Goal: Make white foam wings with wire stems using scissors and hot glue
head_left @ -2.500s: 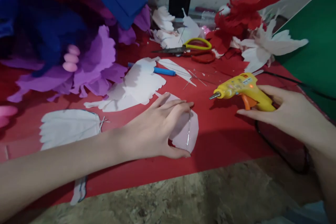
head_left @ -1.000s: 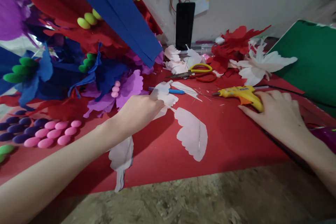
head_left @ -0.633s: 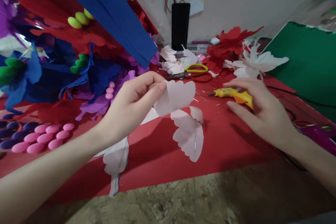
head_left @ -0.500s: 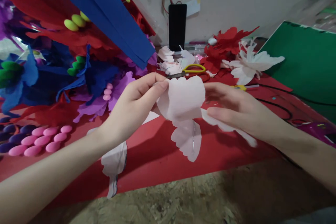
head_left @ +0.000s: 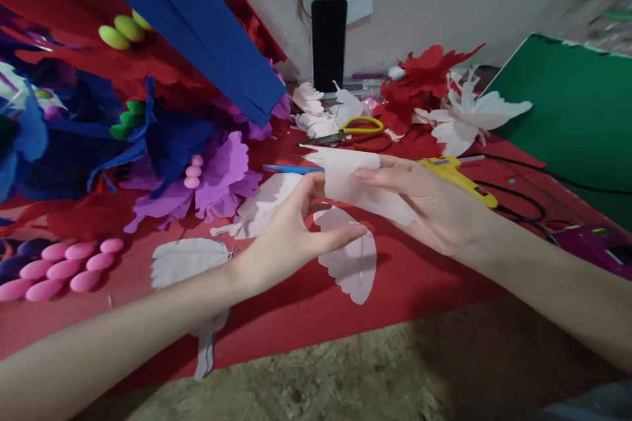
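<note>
My right hand pinches a white scalloped wing-shaped cutout between thumb and fingers, its sheet curling over at the top. Just left of it, my left hand has thumb and fingers apart; the fingertips are partly behind the cutout's lower left edge, and whether they touch it I cannot tell. Below both hands a single white wing-shaped piece lies on the red table covering. More white cutouts lie behind my left wrist, and a stack of white wing pieces is partly hidden under my left forearm.
Yellow-handled scissors lie beyond the cutout, near a blue pen. A yellow glue gun with a black cord is at right. Paper flowers crowd the left side. A phone leans on the wall; a green board stands right.
My left hand has let go of the cutout's upper left edge and moved down with its fingers parted. The cutout has turned in my right hand, which now grips it from the right.
</note>
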`<state>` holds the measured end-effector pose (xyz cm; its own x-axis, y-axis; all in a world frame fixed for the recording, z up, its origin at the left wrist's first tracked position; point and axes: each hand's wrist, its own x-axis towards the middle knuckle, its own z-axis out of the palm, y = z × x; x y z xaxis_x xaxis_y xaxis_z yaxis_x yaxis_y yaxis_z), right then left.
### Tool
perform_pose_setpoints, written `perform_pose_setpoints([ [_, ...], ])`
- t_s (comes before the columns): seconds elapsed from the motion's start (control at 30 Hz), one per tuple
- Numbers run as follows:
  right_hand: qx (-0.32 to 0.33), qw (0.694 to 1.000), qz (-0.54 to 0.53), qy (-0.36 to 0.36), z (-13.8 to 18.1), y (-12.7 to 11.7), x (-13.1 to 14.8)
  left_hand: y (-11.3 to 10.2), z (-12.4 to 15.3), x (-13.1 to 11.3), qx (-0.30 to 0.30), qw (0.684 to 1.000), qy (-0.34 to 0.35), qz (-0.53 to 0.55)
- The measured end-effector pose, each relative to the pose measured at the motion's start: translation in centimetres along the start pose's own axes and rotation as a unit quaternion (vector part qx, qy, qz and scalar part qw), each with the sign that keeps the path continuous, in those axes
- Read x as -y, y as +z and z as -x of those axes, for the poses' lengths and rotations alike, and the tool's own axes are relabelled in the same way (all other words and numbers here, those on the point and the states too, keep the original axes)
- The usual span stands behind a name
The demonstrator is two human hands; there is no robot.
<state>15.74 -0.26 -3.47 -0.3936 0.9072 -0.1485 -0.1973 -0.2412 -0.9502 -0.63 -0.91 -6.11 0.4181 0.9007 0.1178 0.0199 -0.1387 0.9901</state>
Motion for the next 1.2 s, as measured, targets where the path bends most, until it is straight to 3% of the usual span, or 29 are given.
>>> perform_pose_setpoints([
  [0.13, 0.020, 1.000, -0.005, -0.013, -0.1, -0.2, -0.1, 0.3, -0.2, 0.2, -0.025, 0.999, 0.011, -0.033],
  [0.4, -0.029, 0.998, 0.046, -0.012, 0.9, -0.5, -0.2, -0.4, -0.9, -0.6, -0.050, 0.994, 0.021, 0.097],
  [0.63, -0.053, 0.995, 0.080, -0.030, 1.3, -1.0, -1.1, -0.6, -0.7, -1.3, -0.010, 0.996, -0.004, 0.092],
  [0.77, -0.049, 0.994, 0.091, -0.029, 1.6, -1.7, -1.2, -0.9, -0.9, -2.1, -0.031, 0.999, 0.030, 0.029],
  [0.9, -0.038, 0.993, 0.097, -0.048, 1.4, -2.2, -0.6, -1.4, -1.5, -2.4, 0.003, 0.999, 0.021, -0.047],
  [1.07, 0.057, 0.982, 0.157, 0.083, 0.7, -2.4, 0.7, -1.8, -1.9, -1.8, 0.059, 0.989, 0.032, -0.135],
  [1.2, 0.107, 0.958, 0.232, 0.131, 0.3, -2.4, 0.8, -1.7, -2.2, -1.4, 0.093, 0.949, 0.092, -0.287],
])
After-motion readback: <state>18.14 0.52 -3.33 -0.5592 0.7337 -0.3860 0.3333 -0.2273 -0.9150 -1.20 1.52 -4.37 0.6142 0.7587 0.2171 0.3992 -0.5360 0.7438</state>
